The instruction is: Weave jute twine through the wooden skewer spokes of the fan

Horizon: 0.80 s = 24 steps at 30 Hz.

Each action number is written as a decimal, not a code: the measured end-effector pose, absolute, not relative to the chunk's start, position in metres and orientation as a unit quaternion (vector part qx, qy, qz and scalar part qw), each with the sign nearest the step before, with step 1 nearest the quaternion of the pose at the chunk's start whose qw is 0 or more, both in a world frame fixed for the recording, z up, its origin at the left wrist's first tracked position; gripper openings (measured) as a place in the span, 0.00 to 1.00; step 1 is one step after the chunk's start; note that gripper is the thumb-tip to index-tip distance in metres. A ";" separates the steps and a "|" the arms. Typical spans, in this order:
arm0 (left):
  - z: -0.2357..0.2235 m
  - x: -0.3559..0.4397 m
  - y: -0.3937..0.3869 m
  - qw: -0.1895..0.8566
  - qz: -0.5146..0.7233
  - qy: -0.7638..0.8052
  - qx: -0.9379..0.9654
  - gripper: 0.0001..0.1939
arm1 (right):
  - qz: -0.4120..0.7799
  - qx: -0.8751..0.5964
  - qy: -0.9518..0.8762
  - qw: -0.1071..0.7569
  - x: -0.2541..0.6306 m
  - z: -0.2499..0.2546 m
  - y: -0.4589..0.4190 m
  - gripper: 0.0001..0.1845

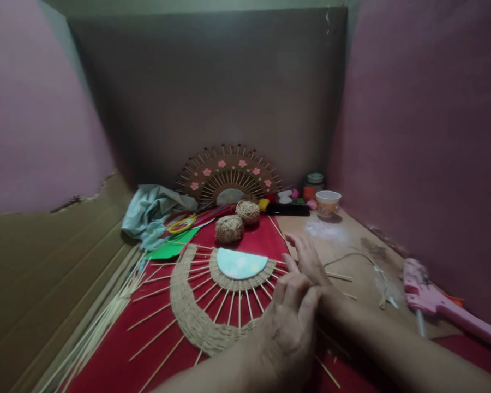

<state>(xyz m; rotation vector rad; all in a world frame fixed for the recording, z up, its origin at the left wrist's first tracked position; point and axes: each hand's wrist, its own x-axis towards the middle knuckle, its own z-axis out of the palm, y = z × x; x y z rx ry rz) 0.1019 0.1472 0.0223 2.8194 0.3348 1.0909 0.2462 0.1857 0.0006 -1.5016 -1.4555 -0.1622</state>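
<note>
A half-round fan of thin sticks and woven twine lies in front of me, with a light blue half-circle at its centre. My left hand is over the right part of the outer woven band, fingers curled down; what they grip is hidden. Just beyond it, my right hand reaches in from the right over the stick ends, its fingers apart. A strand of twine curves across the board to the right of that hand. Both hands cover the band's right end.
Two twine balls sit behind the fan, before a finished flowered fan. Yellow-handled scissors and a crumpled cloth lie left of them. Loose sticks line the left side. At right are a cup and a pink glue gun.
</note>
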 end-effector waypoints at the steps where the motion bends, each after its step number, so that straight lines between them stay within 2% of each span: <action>1: 0.021 0.102 0.147 0.045 0.352 0.099 0.930 0.20 | -0.071 -0.621 -0.599 0.499 0.246 0.002 0.186 0.20; 5: 0.020 0.103 0.146 0.061 0.312 0.019 0.948 0.17 | -0.076 -0.625 -0.595 0.499 0.247 0.004 0.185 0.20; 11: 0.020 0.106 0.147 0.065 0.383 0.143 0.910 0.22 | -0.081 -0.650 -0.586 0.476 0.247 -0.003 0.189 0.22; 16: 0.016 0.107 0.145 0.044 0.339 0.076 0.937 0.24 | -0.076 -0.648 -0.584 0.483 0.251 -0.001 0.187 0.22; 20: 0.017 0.107 0.146 0.091 0.355 0.121 0.923 0.25 | -0.063 -0.651 -0.578 0.488 0.254 -0.002 0.188 0.22; 24: 0.017 0.107 0.144 0.069 0.329 0.102 0.936 0.25 | -0.051 -0.646 -0.578 0.496 0.257 0.000 0.187 0.22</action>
